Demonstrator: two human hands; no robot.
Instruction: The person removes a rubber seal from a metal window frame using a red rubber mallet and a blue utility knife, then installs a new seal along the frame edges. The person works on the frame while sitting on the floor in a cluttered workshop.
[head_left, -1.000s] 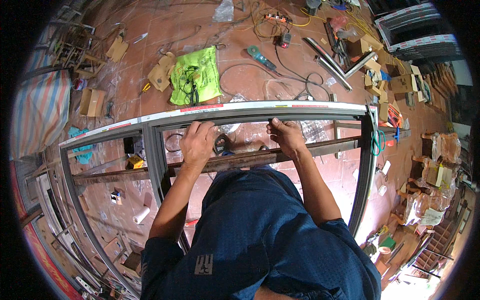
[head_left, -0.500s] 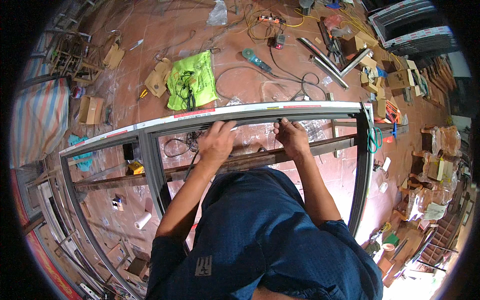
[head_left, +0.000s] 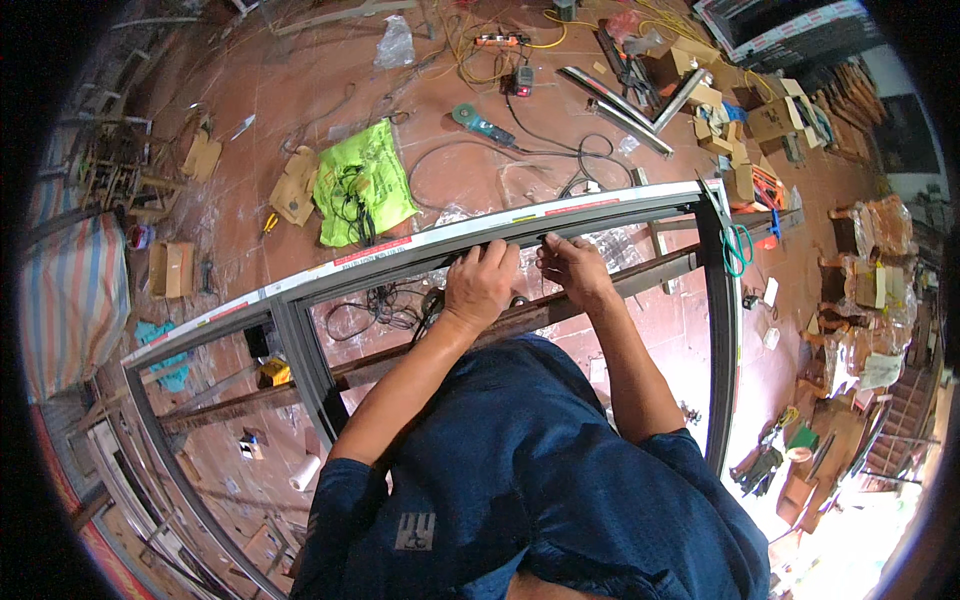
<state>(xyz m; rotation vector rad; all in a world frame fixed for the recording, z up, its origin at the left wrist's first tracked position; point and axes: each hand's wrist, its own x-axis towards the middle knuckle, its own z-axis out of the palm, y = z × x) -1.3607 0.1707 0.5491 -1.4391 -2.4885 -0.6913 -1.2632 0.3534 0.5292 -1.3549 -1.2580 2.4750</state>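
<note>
A large dark grey metal frame (head_left: 290,330), with white protective film along its far edge, lies in front of me across a brown beam (head_left: 520,318). My left hand (head_left: 484,282) presses curled fingers against the inner edge of its far bar; what lies under the fingertips is hidden. Just to the right, my right hand (head_left: 573,270) pinches a thin black strip (head_left: 543,287) below the same bar. Black cord (head_left: 385,310) lies in loose coils below the frame, left of my left hand. Teal-handled scissors (head_left: 737,250) hang at the frame's far right corner.
Beyond the frame lie a yellow-green bag (head_left: 365,185) with black cord on it, an angle grinder (head_left: 482,125) and metal profiles (head_left: 625,115). Cardboard boxes (head_left: 775,118) stand at the far right. Wrapped wooden furniture (head_left: 870,240) lines the right side; a striped sheet (head_left: 75,300) covers something at left.
My left hand has slid right along the far bar, closer to my right hand. My right hand stays near the same stretch of bar. The whole view has shifted slightly.
</note>
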